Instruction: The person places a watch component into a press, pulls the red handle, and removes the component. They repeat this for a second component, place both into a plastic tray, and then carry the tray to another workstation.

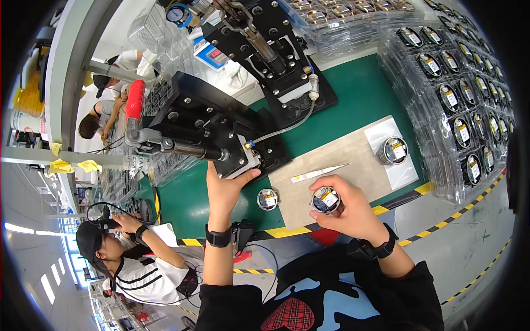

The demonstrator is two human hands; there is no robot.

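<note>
My right hand has its thumb and fingers closed round a round watch-like module, whose open face shows a white-and-yellow label and circuitry. My left hand is at the front of the nearer black toggle press. Its thumb stretches along the press's lower edge, while the other fingers are hidden behind the press. A silvery round part shows inside the press. Between my hands a second round module lies by the edge of a beige sheet. White tweezers lie on that sheet.
More round modules stand on white paper at the right. Clear trays full of modules are stacked beyond. A second press stands behind, joined to a cable. Striped tape edges the green mat. Co-workers are at the left.
</note>
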